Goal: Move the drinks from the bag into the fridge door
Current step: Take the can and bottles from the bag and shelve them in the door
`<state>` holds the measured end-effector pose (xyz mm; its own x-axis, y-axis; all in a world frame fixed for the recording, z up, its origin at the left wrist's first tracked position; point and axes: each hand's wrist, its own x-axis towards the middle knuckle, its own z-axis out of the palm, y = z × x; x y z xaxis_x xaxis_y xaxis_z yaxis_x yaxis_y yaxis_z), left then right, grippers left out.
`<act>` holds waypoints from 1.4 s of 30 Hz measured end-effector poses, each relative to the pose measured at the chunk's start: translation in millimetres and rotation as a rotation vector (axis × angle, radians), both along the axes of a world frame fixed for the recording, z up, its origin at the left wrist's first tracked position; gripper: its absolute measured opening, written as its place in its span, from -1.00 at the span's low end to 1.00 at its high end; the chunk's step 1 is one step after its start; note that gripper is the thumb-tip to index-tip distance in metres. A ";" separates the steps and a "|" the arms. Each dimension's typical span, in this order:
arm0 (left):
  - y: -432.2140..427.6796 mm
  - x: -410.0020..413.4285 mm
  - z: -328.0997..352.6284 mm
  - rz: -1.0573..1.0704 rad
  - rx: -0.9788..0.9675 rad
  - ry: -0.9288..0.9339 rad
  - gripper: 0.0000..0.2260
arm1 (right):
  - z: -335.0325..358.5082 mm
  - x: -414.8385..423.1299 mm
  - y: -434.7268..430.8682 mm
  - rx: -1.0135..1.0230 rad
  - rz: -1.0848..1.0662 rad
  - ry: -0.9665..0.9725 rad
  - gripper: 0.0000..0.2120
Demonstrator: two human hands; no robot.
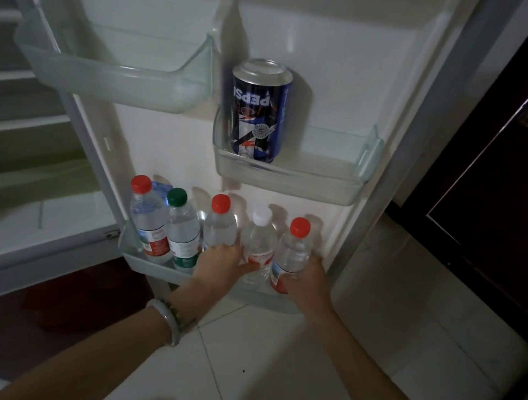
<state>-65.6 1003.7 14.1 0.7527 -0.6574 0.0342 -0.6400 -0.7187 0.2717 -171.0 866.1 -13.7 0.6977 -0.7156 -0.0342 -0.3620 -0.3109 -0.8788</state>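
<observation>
Now your left hand (pixel 218 263) and right hand (pixel 307 279) each wrap a bottle (pixel 292 251) seated in the bottom door shelf (pixel 151 265), so let go and fetch any remaining drinks.

Bottom door shelf (pixel 145 264) packed: five water bottles (pixel 180 232) side by side, both hands among right three, no gap left. Middle right shelf (pixel 326 181): upside-down Pepsi can (pixel 257 110) fills left end, right part free. Upper left shelf (pixel 112 83) free. Floor before door open.
</observation>
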 end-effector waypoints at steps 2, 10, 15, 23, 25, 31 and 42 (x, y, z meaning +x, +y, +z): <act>2.3 -7.6 -3.6 -0.047 0.006 -0.034 -0.52 | 16.8 -11.1 3.0 -0.024 -0.012 -0.007 -0.37; 15.7 -42.3 -30.3 -0.645 0.077 -0.018 -0.43 | 26.3 -55.4 -2.6 -0.239 0.044 0.052 -0.56; 16.2 -51.2 -35.2 -0.633 0.145 -0.021 -0.26 | 29.3 -80.6 0.9 -0.346 0.168 0.078 -0.50; 28.0 -56.9 -30.2 -0.676 0.214 -0.062 -0.21 | 31.6 -115.6 6.8 -0.420 0.189 0.197 -0.35; 33.4 -60.7 -28.8 -0.682 0.240 -0.085 -0.20 | 35.8 -125.0 14.4 -0.421 0.175 0.199 -0.36; 64.0 -81.4 -31.6 -0.620 0.345 -0.172 -0.19 | 44.4 -156.4 61.2 -0.486 0.172 0.197 -0.35; 164.6 -126.6 -53.2 -0.468 0.350 -0.232 -0.26 | 56.9 -220.3 151.1 -0.613 0.253 0.179 -0.36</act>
<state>-192.2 1168.3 -39.1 0.3816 -0.9172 -0.1142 -0.9223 -0.3697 -0.1126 -391.3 1017.3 43.2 0.8674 -0.4580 0.1948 -0.3355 -0.8272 -0.4507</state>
